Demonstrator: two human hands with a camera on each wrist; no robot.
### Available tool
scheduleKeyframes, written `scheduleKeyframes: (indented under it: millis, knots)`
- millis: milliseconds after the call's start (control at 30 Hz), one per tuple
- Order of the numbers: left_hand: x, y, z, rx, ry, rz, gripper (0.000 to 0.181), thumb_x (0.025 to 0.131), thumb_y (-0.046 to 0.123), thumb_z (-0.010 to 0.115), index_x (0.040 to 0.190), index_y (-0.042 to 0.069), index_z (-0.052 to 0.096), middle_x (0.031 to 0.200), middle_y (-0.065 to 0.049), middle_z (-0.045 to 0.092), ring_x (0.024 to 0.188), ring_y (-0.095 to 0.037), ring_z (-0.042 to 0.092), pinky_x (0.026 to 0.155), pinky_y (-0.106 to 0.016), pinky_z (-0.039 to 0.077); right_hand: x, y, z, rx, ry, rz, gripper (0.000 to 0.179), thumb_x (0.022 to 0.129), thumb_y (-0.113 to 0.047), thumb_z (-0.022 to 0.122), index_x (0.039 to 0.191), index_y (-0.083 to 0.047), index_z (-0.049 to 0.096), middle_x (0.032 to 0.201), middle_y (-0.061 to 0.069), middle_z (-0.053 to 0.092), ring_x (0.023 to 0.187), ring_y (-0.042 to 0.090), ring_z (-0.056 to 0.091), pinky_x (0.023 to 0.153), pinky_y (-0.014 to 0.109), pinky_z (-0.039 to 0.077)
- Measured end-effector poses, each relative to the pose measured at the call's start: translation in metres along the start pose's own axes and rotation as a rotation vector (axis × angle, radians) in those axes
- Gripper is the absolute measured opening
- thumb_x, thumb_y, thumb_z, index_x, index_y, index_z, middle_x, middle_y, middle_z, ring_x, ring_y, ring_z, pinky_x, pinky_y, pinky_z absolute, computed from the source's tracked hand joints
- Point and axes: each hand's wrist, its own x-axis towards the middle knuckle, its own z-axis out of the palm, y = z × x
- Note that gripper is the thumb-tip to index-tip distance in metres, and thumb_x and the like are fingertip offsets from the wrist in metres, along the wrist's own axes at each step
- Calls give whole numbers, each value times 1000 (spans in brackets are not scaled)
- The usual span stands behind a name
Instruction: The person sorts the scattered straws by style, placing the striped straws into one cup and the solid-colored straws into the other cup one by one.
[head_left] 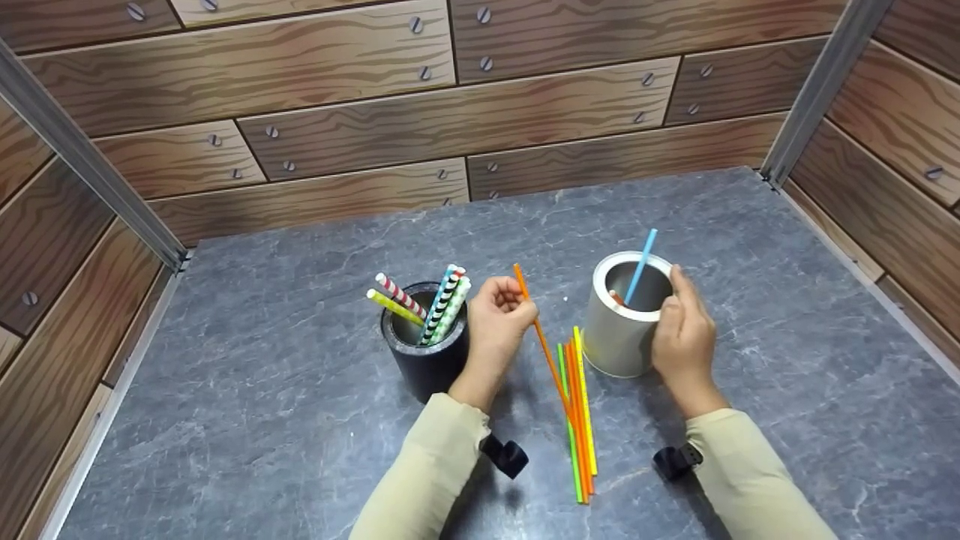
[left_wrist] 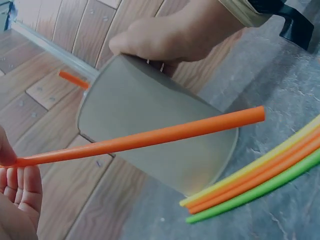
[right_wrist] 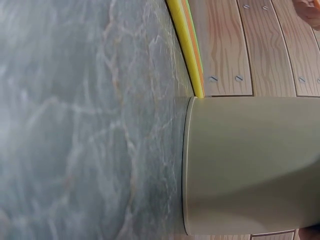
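Observation:
My left hand [head_left: 496, 319] pinches an orange straw [head_left: 546, 341] near its upper end, between thumb and fingers. The straw slants down over several loose straws [left_wrist: 260, 172], green, orange and yellow, lying on the table. My right hand [head_left: 686, 345] holds the pale metal can [head_left: 621, 341] at its right side, fingers by the rim. The can stands upright; a blue straw [head_left: 642, 262] pokes out of it, and an orange straw end [left_wrist: 74, 80] shows past its mouth. In the right wrist view the can's wall [right_wrist: 250, 160] fills the lower right.
Left of my left hand stands a black cup [head_left: 427, 367] with several patterned straws [head_left: 448, 300]. The grey marbled table [head_left: 277, 360] is enclosed by wood-patterned walls [head_left: 337, 112] at the back and sides. Each wrist carries a black camera [head_left: 506, 456].

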Motion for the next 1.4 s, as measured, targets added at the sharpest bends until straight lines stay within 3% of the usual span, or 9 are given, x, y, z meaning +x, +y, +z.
scheduleKeyframes:
  millis: [267, 667, 833, 1200, 1400]
  knots:
    - [-2, 19, 4, -59, -3, 115, 16, 64, -13, 52, 77, -4, 48, 67, 0, 49, 60, -8, 48, 55, -15, 41, 0, 1, 0, -4, 4, -10, 42, 90, -10, 38, 126, 8, 52, 127, 25, 53, 121, 41, 47, 107, 38, 33]
    - [-5, 45, 3, -219, 41, 249, 15, 67, -14, 51, 78, -6, 45, 68, -1, 49, 63, -9, 49, 56, -17, 43, 1, 0, 0, -6, -12, 11, 43, 90, -11, 37, 127, 7, 51, 128, 23, 53, 122, 39, 46, 106, 39, 33]
    - [-7, 54, 3, -285, 70, 312, 15, 68, -14, 52, 80, -12, 43, 70, -1, 51, 63, -9, 51, 58, -18, 44, 1, 0, 0, -1, -3, -2, 43, 89, -10, 38, 126, 9, 51, 127, 25, 53, 121, 41, 47, 106, 39, 33]
    - [-14, 59, 7, -328, 137, 383, 19, 69, -14, 54, 84, -17, 43, 76, -1, 53, 67, -10, 55, 63, -19, 50, 0, 1, 0, -10, -2, 0, 43, 90, -11, 38, 126, 8, 51, 127, 25, 53, 121, 42, 47, 106, 42, 33]
    - [-16, 54, 10, -330, 116, 392, 20, 71, -12, 56, 86, -16, 44, 79, -3, 53, 72, -17, 58, 67, -24, 54, 0, 0, 0, -11, 2, 2, 43, 89, -11, 38, 126, 8, 52, 127, 25, 53, 120, 42, 47, 105, 42, 34]
